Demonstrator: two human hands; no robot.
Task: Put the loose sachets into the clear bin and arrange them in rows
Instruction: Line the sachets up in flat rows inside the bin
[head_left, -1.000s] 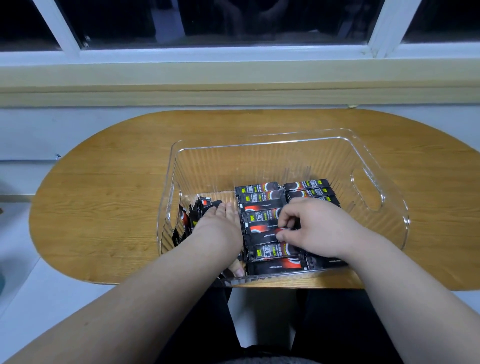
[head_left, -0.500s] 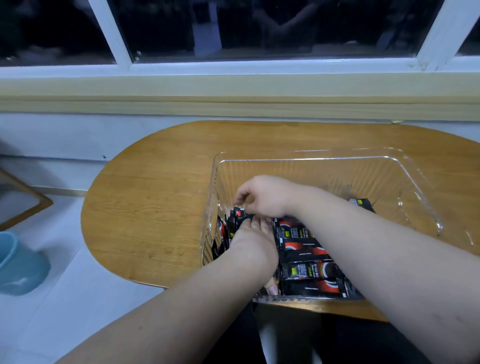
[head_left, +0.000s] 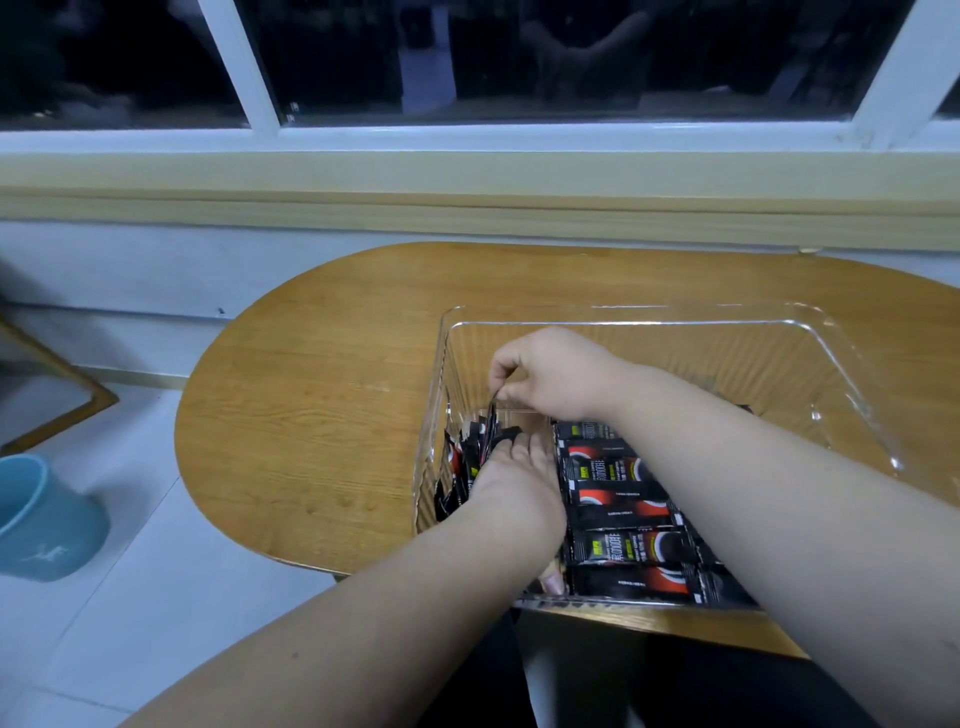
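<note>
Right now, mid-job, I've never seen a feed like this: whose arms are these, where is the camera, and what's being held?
No machine: a person's two bare hands, filmed by one head-worn wide-angle camera looking down. A clear bin sits on a wooden table. Black sachets lie flat in rows inside; upright sachets crowd its left wall. The right hand pinches one upright sachet by its top; the left hand, fingers straight, touches the others.
</note>
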